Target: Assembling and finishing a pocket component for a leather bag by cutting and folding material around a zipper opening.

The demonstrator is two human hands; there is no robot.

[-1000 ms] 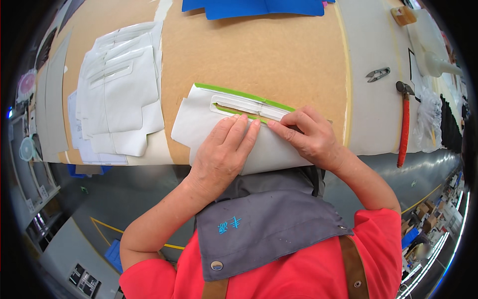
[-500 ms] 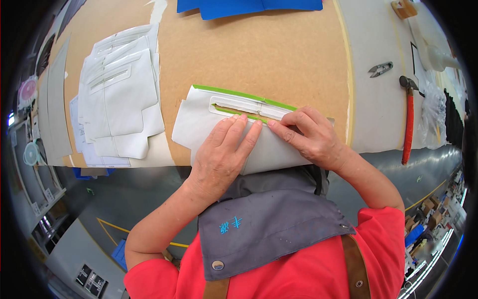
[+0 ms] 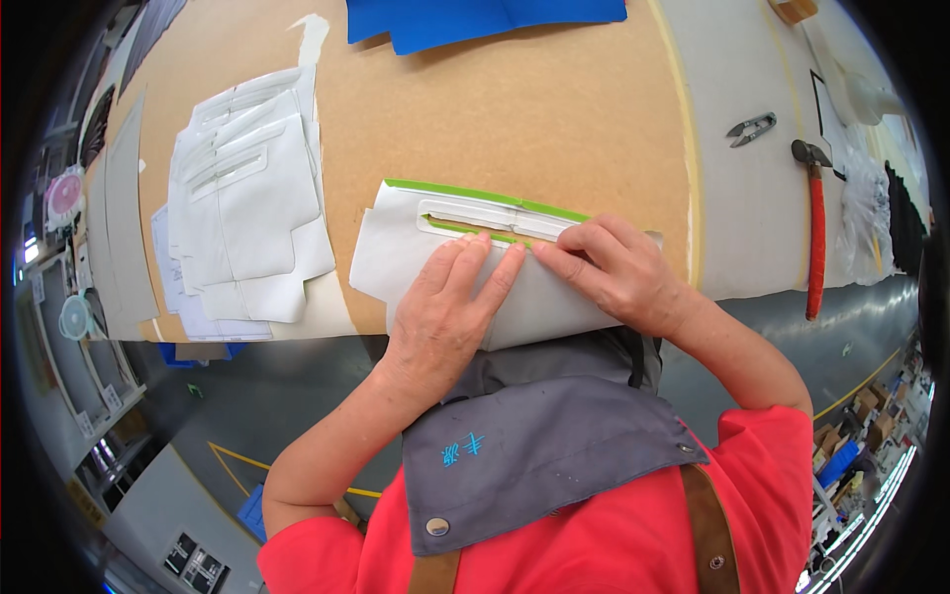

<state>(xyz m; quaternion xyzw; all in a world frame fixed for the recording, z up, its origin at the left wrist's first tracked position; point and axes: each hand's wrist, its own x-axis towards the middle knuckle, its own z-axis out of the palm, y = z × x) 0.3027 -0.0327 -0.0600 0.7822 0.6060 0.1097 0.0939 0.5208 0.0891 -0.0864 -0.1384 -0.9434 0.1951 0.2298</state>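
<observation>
A white sheet piece (image 3: 381,247) with a green far edge lies at the table's near side. It has a long framed slot with green along its lower side, and brown board shows through the opening. My left hand (image 3: 442,307) rests on the piece with fingers stretched out, fingertips pressing the slot's lower border. On the slot's right part, my right hand (image 3: 628,277) has its fingers curled and its thumb tip against the green lower edge. Those fingers cover the slot's right end.
Similar white pieces (image 3: 252,208) lie stacked at left, over printed paper. A blue sheet (image 3: 485,20) lies at the far edge. Thread snips (image 3: 752,130) and a red-handled hammer (image 3: 815,228) are on the right, beside clear plastic wrap (image 3: 863,228).
The whole view has shifted slightly. Both hands stay at the slot's lower edge, with only slight movement of the fingertips.
</observation>
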